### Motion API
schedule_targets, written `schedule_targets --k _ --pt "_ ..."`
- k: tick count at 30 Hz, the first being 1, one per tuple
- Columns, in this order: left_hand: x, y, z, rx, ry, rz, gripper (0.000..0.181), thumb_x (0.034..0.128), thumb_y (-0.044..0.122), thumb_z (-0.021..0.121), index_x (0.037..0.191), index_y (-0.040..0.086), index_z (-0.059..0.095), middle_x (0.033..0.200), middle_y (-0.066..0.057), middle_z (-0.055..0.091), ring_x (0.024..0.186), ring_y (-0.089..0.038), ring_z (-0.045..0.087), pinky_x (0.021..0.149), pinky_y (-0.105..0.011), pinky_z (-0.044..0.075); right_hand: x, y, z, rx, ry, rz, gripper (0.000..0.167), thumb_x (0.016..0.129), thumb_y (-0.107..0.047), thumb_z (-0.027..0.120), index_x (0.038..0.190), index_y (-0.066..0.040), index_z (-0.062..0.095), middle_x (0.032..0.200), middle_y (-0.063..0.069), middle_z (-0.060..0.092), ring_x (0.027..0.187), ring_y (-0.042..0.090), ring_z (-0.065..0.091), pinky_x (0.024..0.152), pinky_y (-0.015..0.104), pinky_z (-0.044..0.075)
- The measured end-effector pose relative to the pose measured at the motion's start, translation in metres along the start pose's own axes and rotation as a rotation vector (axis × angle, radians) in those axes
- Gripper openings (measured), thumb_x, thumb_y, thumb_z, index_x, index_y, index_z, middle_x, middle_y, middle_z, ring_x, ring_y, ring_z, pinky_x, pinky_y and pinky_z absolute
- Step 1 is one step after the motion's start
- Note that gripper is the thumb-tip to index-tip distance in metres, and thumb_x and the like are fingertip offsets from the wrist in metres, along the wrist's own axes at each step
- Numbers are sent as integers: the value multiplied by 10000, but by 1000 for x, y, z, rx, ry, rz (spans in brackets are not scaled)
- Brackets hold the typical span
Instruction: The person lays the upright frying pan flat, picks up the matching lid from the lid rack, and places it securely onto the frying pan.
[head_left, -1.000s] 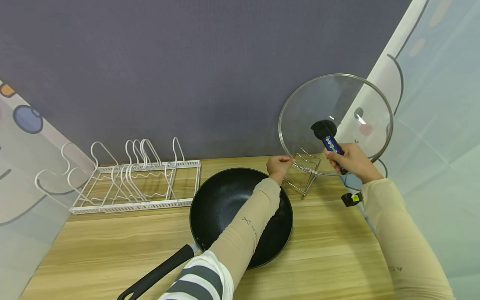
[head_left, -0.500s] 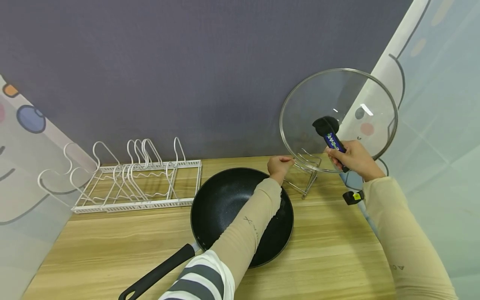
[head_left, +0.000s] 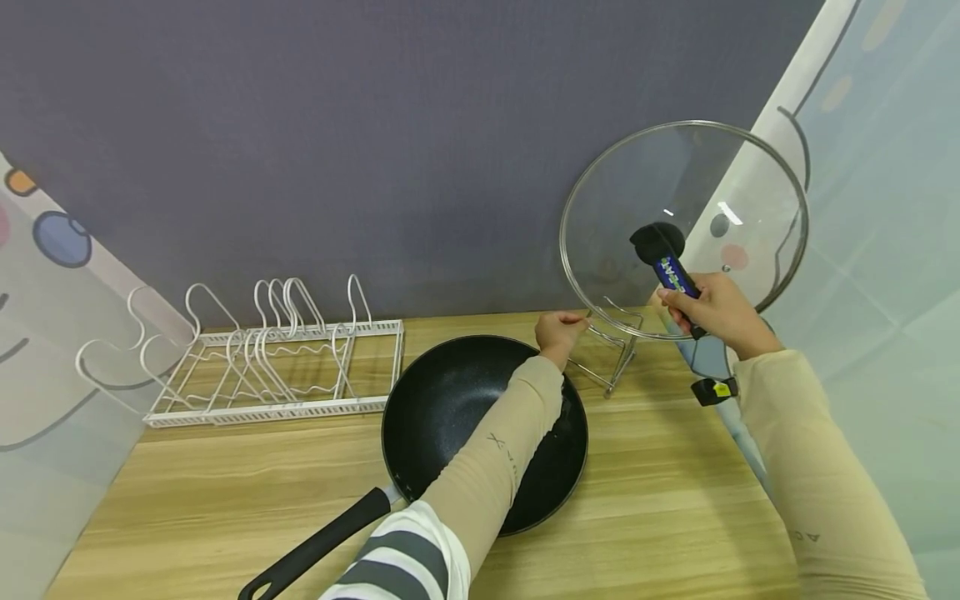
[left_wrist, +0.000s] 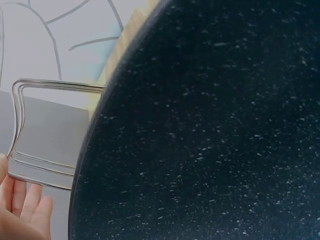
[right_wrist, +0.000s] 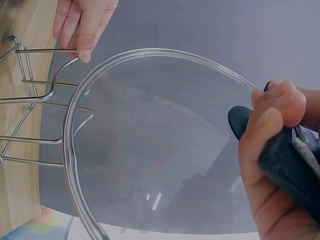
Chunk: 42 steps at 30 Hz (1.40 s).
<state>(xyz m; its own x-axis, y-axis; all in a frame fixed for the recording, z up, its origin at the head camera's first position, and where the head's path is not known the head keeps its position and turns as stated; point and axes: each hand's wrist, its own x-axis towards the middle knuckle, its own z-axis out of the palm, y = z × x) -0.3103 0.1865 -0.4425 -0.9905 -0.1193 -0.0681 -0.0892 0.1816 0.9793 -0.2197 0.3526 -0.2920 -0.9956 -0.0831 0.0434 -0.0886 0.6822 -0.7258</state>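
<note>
A large glass lid (head_left: 611, 192) with a metal rim stands tilted up at the right. My right hand (head_left: 727, 312) grips its black handle (head_left: 670, 268), fingers wrapped round it. Below the lid stands a small wire lid rack (head_left: 621, 362). With thumb and fingertips my left hand (head_left: 558, 335) pinches a top wire of that rack, as the right wrist view also shows. The lid's lower rim overlaps the rack's upper wires in the head view; I cannot tell whether they touch. Under my left forearm sits a black wok (head_left: 442, 417), partly hidden by the sleeve.
At the left of the wooden table (head_left: 225, 492) lies a white wire pan rack (head_left: 300, 410) with several loops. The wok's long handle (head_left: 322, 542) points to the front left. A grey partition (head_left: 450, 167) rises behind, and a patterned panel (head_left: 885, 275) borders the right.
The right hand has raised the lid a little and shifted it slightly right, tilting it up. My left hand stays on the wire rack; the wok has not moved.
</note>
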Motion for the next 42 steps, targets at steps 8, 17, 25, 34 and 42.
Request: schedule_targets --k 8,17,25,34,42 --pt "-3 4 -4 -43 -27 -14 85 743 184 810 734 122 753 741 30 697 719 -116 607 731 -263 507 -5 -9 1 30 4 20 369 969 -311 520 889 48 538 603 3 574 491 149 526 465 287 470" --pt "1 -2 -6 -35 -26 -9 122 730 214 820 760 111 764 753 13 714 700 -105 612 668 -220 492 -5 -16 6 58 29 16 338 964 -278 540 866 45 544 597 30 568 475 150 525 454 290 466" --pt "2 -5 -10 -34 -62 21 104 747 174 806 786 86 766 788 -7 724 768 -113 641 690 -183 489 -8 -19 10 103 40 47 354 962 -294 539 903 55 543 611 39 572 477 151 524 457 299 480" --pt "0 2 -22 -119 -55 -35 84 767 111 779 839 71 766 833 -40 724 816 -157 653 738 -224 514 -8 -20 10 139 3 44 408 954 -320 545 943 87 554 641 68 585 492 150 528 467 304 490" --pt "10 8 -50 -201 -57 -133 123 815 146 742 910 68 748 916 -45 701 870 -189 642 806 -307 526 -8 -21 13 122 -19 34 388 950 -310 560 863 67 577 613 62 574 480 147 529 467 292 479"
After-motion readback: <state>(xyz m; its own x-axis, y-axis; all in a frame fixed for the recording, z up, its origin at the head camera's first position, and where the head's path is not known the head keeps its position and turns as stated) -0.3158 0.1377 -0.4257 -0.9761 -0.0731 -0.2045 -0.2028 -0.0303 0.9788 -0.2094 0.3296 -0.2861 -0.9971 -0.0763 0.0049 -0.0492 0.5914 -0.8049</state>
